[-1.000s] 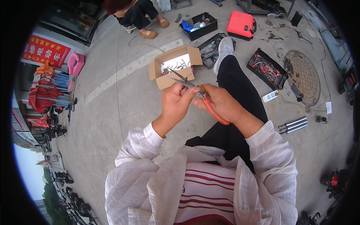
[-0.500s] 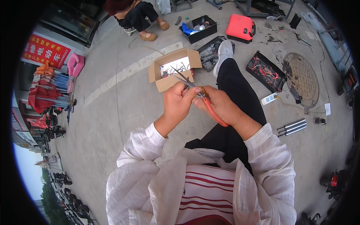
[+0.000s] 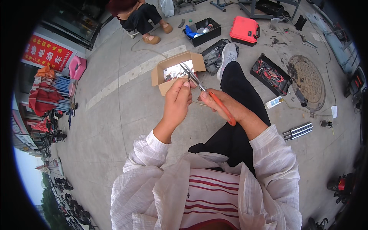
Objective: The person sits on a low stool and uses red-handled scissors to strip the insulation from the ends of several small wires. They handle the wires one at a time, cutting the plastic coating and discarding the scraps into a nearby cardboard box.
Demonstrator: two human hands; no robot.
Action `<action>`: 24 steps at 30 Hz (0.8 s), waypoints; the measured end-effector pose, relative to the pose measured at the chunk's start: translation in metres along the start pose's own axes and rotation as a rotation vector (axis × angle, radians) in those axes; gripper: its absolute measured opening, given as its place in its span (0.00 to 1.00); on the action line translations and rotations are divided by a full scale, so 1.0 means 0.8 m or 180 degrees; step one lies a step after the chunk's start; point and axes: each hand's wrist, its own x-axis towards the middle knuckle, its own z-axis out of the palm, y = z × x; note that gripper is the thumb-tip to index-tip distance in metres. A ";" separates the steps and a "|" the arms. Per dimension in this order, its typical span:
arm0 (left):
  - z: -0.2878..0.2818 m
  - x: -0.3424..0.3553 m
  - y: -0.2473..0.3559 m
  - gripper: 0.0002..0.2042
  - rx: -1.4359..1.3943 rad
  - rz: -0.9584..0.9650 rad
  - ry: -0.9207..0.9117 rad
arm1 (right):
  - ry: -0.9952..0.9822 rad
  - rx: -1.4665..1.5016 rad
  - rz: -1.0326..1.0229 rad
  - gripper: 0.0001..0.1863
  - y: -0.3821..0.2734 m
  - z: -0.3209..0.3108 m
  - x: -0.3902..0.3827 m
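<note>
My right hand point(image 3: 226, 104) is closed round the orange-red handles of a pair of scissors point(image 3: 220, 105). Their metal blades point up and to the left, slightly parted near the tips. Beside the blades, my left hand point(image 3: 177, 101) pinches a small dark strip-like piece point(image 3: 188, 76) between thumb and forefinger; its exact kind is too small to tell. Both hands are held over the near side of an open cardboard box point(image 3: 163, 89) on the ground, which has a shiny silvery lining and small dark items inside.
My outstretched leg point(image 3: 245, 88) lies right of the box. Around it are a black bin with bottles point(image 3: 209, 37), a red case point(image 3: 245, 30), a black tray of wires point(image 3: 274, 86), a power strip point(image 3: 274, 102) and metal tubes point(image 3: 298, 131). Another person's legs point(image 3: 143, 19) are at upper left.
My hands have drawn a little apart. The scissors have swung more upright and now stand right of my left fingertips, where before the blades crossed over them.
</note>
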 end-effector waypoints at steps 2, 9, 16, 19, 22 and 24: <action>0.001 0.000 0.002 0.09 0.0193 0.0056 0.0157 | 0.0074 0.0030 -0.0025 0.38 -0.002 0.003 -0.002; 0.008 0.002 0.012 0.09 0.0679 0.0221 0.0426 | 0.0340 -0.0016 0.0169 0.35 -0.002 0.002 -0.001; 0.000 0.004 0.009 0.06 0.0546 0.0112 0.0449 | 0.0772 -0.1519 -0.0072 0.38 0.000 0.003 0.001; 0.003 0.000 0.006 0.05 0.0771 0.0194 0.0409 | 0.0861 -0.1670 -0.0048 0.36 -0.001 0.003 0.000; 0.010 -0.002 0.004 0.05 0.0944 0.0351 0.0436 | 0.0833 -0.1553 0.0024 0.31 -0.004 0.006 -0.001; 0.010 -0.003 0.002 0.05 0.1123 0.0442 0.0494 | 0.0766 -0.1414 0.0041 0.31 -0.015 0.007 -0.005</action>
